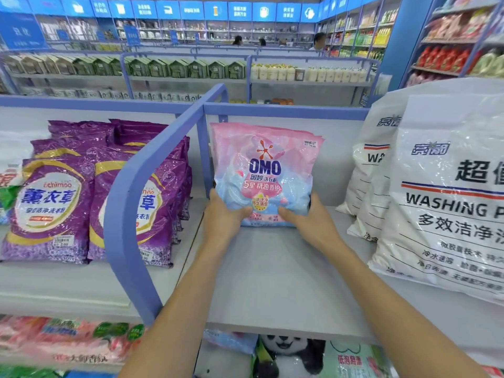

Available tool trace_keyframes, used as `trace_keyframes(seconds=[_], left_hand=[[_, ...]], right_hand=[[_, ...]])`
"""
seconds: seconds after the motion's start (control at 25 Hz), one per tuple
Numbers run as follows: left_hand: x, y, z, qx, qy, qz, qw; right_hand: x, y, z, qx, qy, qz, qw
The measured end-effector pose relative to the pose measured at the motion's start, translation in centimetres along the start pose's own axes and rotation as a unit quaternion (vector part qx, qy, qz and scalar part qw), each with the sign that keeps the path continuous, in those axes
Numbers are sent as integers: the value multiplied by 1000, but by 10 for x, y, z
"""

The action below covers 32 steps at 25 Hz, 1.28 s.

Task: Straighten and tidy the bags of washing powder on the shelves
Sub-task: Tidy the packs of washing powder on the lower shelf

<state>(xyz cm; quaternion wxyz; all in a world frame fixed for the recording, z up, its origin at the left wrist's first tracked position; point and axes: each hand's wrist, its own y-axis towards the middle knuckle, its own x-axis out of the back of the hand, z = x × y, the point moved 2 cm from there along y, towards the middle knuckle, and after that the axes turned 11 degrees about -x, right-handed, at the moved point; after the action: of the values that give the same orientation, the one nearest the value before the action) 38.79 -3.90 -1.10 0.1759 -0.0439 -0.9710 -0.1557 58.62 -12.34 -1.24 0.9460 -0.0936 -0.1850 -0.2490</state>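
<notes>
Shop shelf [272, 268]: left hand [221, 216] and right hand [308, 218] grip upright pink bag [266, 170], fingers curled round its lower corners.

Bright, even light fills the shop, its source out of view; shadows are faint and soft. Glare streaks the white washing powder bags [447, 203] and the purple bags [51, 205]. The pink OMO bag [264, 170] is sharp, while the far shelves [191, 69] and lower-shelf packets [68, 342] are blurred. The wide lens bends the blue divider [125, 186] and stretches the edges.
</notes>
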Motion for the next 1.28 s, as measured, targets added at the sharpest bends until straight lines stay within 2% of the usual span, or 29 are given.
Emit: trace_keyframes(seconds=[0.12, 0.2, 0.36, 0.56, 0.72, 0.88, 1.12, 1.28], left_hand=[[-3, -20, 6, -39, 115, 15, 993], [-2, -41, 5, -60, 187, 62, 978], [11, -87, -3, -86, 247, 130, 956], [30, -169, -14, -136, 280, 187, 932], [44, -231, -18, -153, 278, 172, 933], [51, -287, 3, -195, 285, 139, 928], [23, -302, 84, -73, 293, 211, 930], [-4, -278, 143, -23, 281, 191, 940]], right_hand=[[-1, -25, -7, 24, -68, -24, 997], [0, -47, -14, 45, -137, -13, 989], [11, -94, -25, 45, -300, -11, 953], [26, -175, -44, 63, -346, 2, 936], [23, -224, -71, 124, -362, -38, 923], [8, -269, -109, 165, -298, -83, 936], [-41, -260, -169, 27, -314, 17, 949], [-80, -214, -188, -19, -265, 54, 962]])
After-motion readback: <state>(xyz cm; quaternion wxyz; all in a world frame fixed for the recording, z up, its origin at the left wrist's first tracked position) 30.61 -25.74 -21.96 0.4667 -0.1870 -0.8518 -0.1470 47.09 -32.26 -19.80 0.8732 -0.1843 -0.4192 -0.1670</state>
